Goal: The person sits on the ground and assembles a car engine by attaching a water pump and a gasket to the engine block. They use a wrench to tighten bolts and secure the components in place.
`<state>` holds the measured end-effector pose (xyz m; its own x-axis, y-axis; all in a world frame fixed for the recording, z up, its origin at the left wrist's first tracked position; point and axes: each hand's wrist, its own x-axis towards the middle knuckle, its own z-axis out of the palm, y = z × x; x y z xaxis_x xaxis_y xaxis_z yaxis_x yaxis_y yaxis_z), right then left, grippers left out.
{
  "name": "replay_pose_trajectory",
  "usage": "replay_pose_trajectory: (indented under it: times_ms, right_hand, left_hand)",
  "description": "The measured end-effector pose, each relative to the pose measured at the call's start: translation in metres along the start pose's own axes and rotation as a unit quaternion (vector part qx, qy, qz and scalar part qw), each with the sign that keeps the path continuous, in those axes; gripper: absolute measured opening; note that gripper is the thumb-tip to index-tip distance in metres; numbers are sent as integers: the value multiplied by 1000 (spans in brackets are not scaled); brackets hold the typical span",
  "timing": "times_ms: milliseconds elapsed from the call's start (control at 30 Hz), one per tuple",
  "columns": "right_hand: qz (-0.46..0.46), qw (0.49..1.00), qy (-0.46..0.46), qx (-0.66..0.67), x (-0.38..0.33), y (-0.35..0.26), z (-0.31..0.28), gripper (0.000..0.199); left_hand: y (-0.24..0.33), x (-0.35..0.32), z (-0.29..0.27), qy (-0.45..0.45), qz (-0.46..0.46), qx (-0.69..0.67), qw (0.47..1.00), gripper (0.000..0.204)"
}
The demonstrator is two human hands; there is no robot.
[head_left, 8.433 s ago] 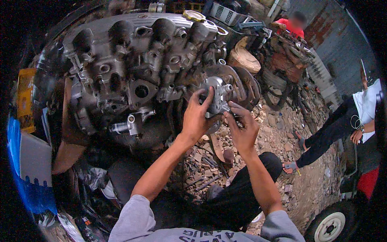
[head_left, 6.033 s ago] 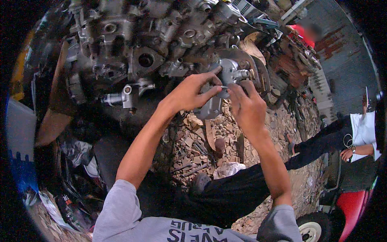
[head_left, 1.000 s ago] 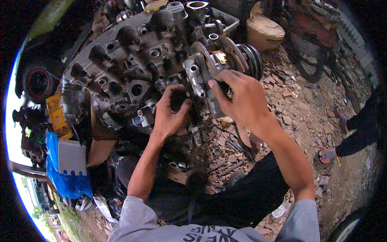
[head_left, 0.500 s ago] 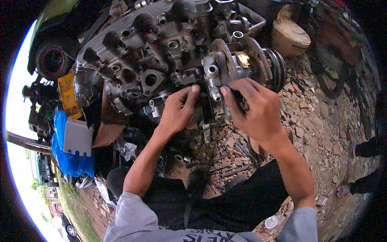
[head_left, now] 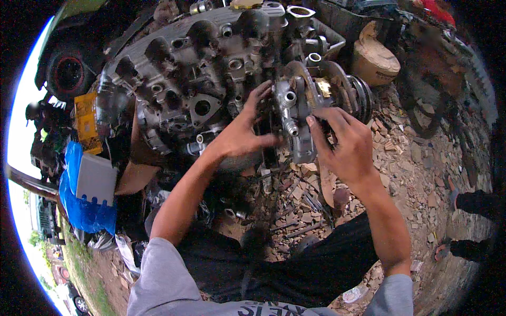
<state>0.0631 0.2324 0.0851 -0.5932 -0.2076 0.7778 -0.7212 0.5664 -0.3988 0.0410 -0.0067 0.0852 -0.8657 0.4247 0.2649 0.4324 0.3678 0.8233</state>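
Note:
A large grey metal engine (head_left: 184,84) fills the far side. At its right end sits a metal pump-like housing (head_left: 303,142) with a round port and a threaded fitting (head_left: 290,127) facing me. My left hand (head_left: 245,131) is open just left of this housing, thumb and fingers spread, slightly blurred, holding nothing that I can see. My right hand (head_left: 345,142) is at the housing's right edge, fingers curled and thumb close to the index finger. Whatever its fingertips pinch, if anything, is hidden. Behind the housing are brackets and a grooved pulley (head_left: 362,97).
Broken rubble (head_left: 411,168) covers the ground on the right, with thin metal rods (head_left: 298,229) between my legs. A cut plastic container (head_left: 374,63) stands at the far right. Left are a yellow crate (head_left: 88,124), a blue bag (head_left: 87,213) and cardboard (head_left: 136,176). Another person's feet (head_left: 445,250) show at right.
My left hand has gone from a closed pinch to spread fingers, reaching a little farther up. The right hand stays curled beside the housing. The whole view has shifted slightly.

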Motion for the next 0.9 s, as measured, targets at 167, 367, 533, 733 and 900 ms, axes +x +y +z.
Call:
replay_pose_trajectory:
  times_ms: [167, 367, 533, 733, 900]
  right_hand:
    - [-11, 999, 18, -49, 16, -15, -11, 16]
    - [-41, 991, -35, -119, 16, -33, -15, 22]
    - [-116, 956, -114, -243, 12, -49, -6, 28]
    - [-177, 895, -226, -342, 23, -68, 20, 35]
    - [-168, 853, -243, -430, 19, -69, 40, 33]
  left_hand:
    - [-14, 38, -11, -76, 64, 161, 982, 134]
    - [-50, 20, 17, 48, 176, 115, 977, 135]
    - [-79, 4, 17, 71, 198, 110, 971, 127]
    - [-88, 5, 14, 86, 188, 117, 971, 116]
    - [-89, 5, 15, 98, 178, 73, 977, 114]
